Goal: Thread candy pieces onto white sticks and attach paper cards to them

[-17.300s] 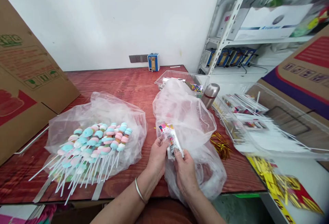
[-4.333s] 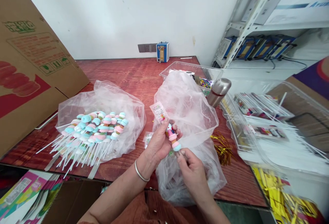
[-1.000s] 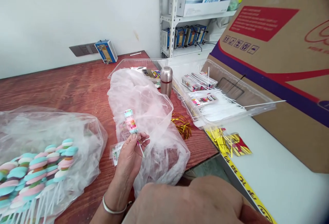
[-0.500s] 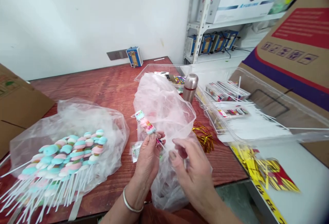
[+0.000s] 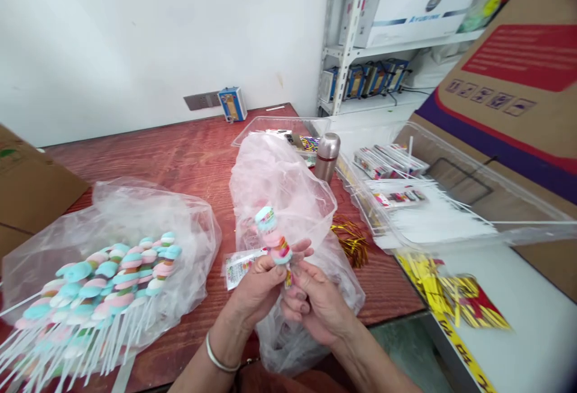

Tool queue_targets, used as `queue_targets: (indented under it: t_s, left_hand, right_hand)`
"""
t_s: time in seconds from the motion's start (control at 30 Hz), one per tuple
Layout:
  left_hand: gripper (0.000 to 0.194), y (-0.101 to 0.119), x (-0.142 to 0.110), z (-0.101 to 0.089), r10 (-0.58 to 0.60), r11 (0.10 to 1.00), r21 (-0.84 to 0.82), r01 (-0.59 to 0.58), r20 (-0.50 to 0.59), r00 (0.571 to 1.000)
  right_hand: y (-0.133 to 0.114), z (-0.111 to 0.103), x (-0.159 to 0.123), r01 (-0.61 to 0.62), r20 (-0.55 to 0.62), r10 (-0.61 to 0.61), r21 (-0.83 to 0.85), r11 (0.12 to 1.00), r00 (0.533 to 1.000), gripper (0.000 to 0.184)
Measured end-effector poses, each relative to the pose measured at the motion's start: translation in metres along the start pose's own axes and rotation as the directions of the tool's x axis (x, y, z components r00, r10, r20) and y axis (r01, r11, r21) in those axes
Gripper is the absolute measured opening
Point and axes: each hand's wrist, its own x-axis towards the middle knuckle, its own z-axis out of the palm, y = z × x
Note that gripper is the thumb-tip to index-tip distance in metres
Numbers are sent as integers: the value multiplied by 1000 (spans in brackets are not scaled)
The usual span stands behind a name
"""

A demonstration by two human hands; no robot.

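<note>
Upright in front of me is a marshmallow skewer (image 5: pixel 273 235) in a clear printed wrapper, with blue, pink and orange pieces. My left hand (image 5: pixel 264 279) grips it near its lower end, thumb in front. Closed fingers of my right hand (image 5: pixel 311 300) pinch the gathered bottom of the wrapper, just under the marshmallow; a small yellowish bit shows there. The stick is mostly hidden by my fingers. Beneath both hands lies a large crumpled clear plastic bag (image 5: pixel 279 170). A flat printed wrapper (image 5: pixel 238 268) rests beside my left hand.
Many unwrapped marshmallow skewers (image 5: pixel 112 279) lie on a plastic bag (image 5: pixel 193 225) at left. Gold twist ties (image 5: pixel 351 241), a steel flask (image 5: pixel 327 155) and a clear bin (image 5: pixel 360 201) of white sticks (image 5: pixel 433 210) stand right. Cardboard boxes (image 5: pixel 509 104) flank the table (image 5: pixel 148 155).
My right hand has come in from the right and closed at the wrapper's base beside my left hand. The skewer has turned more upright. The view has shifted slightly.
</note>
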Motion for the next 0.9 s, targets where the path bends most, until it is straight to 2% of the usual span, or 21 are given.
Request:
queue_targets:
  t_s: [0.07, 0.1, 0.13, 0.17, 0.2, 0.23, 0.27, 0.3, 0.33, 0.37, 0.43, 0.5, 0.57, 0.63, 0.67, 0.73, 0.8, 0.83, 0.9]
  left_hand:
    - [38, 2, -3, -1, -87, 996, -7, 87, 40, 995]
    - [36, 2, -4, 0, -112, 994, -3, 112, 23, 993]
    - [34, 1, -4, 1, -125, 992, 5, 125, -9, 992]
    - [32, 0, -4, 2, -112, 993, 18, 113, -49, 992]
    - [30, -1, -2, 2, -76, 996, 38, 80, -96, 993]
    - [29, -1, -1, 1, -25, 997, 64, 35, -145, 989]
    - [28, 0, 1, -2, 30, 996, 93, -12, -195, 980]
    - [28, 1, 4, -5, 80, 991, 120, -53, -240, 968]
    - [28, 2, 5, -8, 118, 986, 143, -81, -278, 953]
    - [27, 3, 6, -10, 142, 983, 155, -97, -309, 941]
    - [26, 2, 6, -11, 134, 986, 138, -93, -322, 937]
    - [24, -7, 2, -4, 41, 995, 95, -18, -245, 969]
    - [25, -22, -3, 7, -138, 984, 98, 148, -101, 985]
    - [27, -38, -6, 15, -292, 943, 169, 288, -5, 957]
    - [26, -44, -5, 16, -314, 929, 208, 307, -3, 950]
    - [23, -50, -1, 10, -283, 923, 255, 287, -50, 958]
    - [22, -46, 5, -3, -231, 933, 254, 255, -120, 966]
    - [24, -41, 8, -11, -215, 939, 240, 248, -158, 964]
    - [28, -29, 11, -26, -190, 948, 211, 240, -232, 954]
  right_hand:
    - [0, -2, -6, -142, 124, 130, 89, 986, 984, 36]
    - [-1, -3, -10, -159, 145, 147, 72, 985, 978, 37]
    - [-4, -5, -14, -141, 140, 140, 2, 990, 980, 36]
    - [-8, -8, -19, -86, 103, 99, -129, 988, 990, 35]
    - [-14, -13, -24, 1, 44, 13, -314, 950, 999, 33]
    - [-20, -19, -30, 86, -17, -112, -526, 846, 994, 31]
    - [-26, -28, -37, 131, -61, -254, -728, 673, 965, 28]
    - [-32, -40, -44, 122, -96, -408, -871, 475, 908, 23]
    - [-38, -52, -49, 52, -131, -522, -946, 321, 843, 21]
    - [-42, -66, -54, -47, -172, -598, -975, 219, 783, 21]
    - [-47, -91, -57, -226, -224, -679, -970, 88, 699, 23]
    - [-49, -107, -53, -331, -231, -710, -944, -3, 666, 23]
    - [-49, -111, -43, -368, -219, -712, -928, -59, 667, 24]
    - [-46, -103, -31, -349, -208, -680, -934, -76, 703, 23]
    - [-42, -97, -26, -323, -196, -658, -944, -75, 727, 22]
    - [-33, -81, -16, -219, -137, -614, -974, -60, 777, 23]
    - [-23, -66, -7, -69, -33, -594, -997, -38, 804, 22]
    - [-19, -61, -4, -4, 13, -588, -1000, -28, 809, 21]
    - [-17, -54, 2, 81, 61, -610, -997, 5, 790, 18]
